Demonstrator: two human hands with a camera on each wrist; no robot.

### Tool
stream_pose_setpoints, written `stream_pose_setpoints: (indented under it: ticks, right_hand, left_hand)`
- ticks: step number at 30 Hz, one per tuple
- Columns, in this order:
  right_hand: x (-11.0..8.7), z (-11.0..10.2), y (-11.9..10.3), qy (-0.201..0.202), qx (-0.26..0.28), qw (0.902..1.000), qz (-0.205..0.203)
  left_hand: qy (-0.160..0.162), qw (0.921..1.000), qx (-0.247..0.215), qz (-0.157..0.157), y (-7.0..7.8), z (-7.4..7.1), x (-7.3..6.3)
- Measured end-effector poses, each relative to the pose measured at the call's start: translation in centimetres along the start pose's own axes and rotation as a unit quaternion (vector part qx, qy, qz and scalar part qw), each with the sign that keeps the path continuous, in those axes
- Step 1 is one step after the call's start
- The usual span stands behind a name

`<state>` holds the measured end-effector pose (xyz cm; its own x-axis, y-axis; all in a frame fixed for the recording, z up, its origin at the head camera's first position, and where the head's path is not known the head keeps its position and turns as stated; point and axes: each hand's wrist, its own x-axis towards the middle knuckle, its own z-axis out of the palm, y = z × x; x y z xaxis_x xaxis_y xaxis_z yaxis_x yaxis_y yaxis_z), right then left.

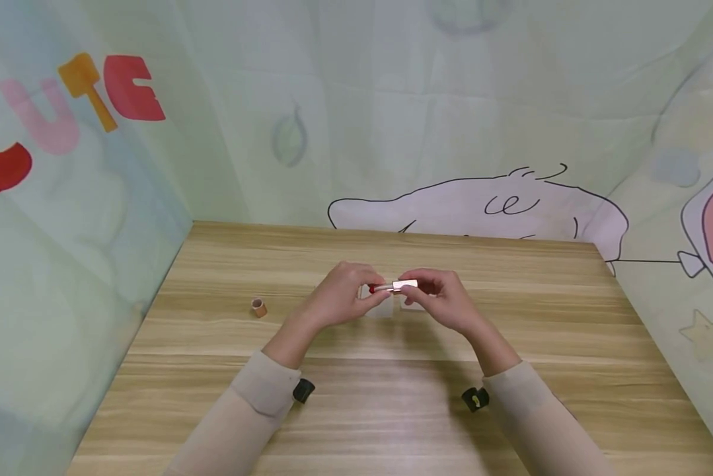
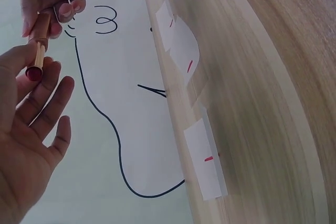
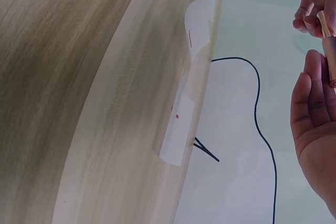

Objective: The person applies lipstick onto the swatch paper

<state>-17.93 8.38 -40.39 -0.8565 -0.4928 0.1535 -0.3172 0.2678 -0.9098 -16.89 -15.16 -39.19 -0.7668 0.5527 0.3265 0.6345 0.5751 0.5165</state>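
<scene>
Both hands hold a lipstick (image 1: 405,285) with a shiny rose-gold case and a red tip, above the middle of the table. My right hand (image 1: 448,301) pinches the wide case between thumb and fingers. At the other end, the thumb and fingers of my left hand (image 1: 344,296) pinch the slim tube close to the red end (image 2: 34,73). The remaining left fingers stand spread in the left wrist view. Beneath the hands lie white paper pieces (image 1: 380,308) with short red marks, partly hidden in the head view. A small copper-coloured cap (image 1: 258,307) stands left of my left hand.
The wood-grain table (image 1: 344,410) meets a printed cloth backdrop (image 1: 243,132) at its back and sides. Creased paper (image 2: 205,161) stands slightly off the tabletop in the left wrist view. Dark wrist cameras (image 1: 303,391) sit on both sleeves.
</scene>
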Motion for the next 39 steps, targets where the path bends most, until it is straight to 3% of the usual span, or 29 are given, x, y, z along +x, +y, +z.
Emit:
stream_pose_setpoints:
  ticks: [16, 26, 33, 39]
  right_hand:
    - [0.02, 0.30, 0.42, 0.018, -0.024, 0.9985, -0.046]
    - [0.16, -0.20, -0.08, -0.010, -0.003, 0.9999, 0.003]
    - [0.14, -0.10, -0.16, -0.020, -0.001, 0.9992, 0.034]
    - [0.19, 0.04, -0.18, -0.015, -0.016, 0.9995, 0.025]
  left_hand:
    - [0.005, 1.0000, 0.004, -0.003, -0.03, 0.01, -0.14]
    - [0.062, 0.9955, 0.047, 0.054, 0.29, -0.12, -0.22]
    - [0.056, 0.9950, 0.063, 0.054, 0.33, -0.13, -0.33]
    - [0.049, 0.9955, 0.069, 0.043, 0.27, -0.12, -0.44]
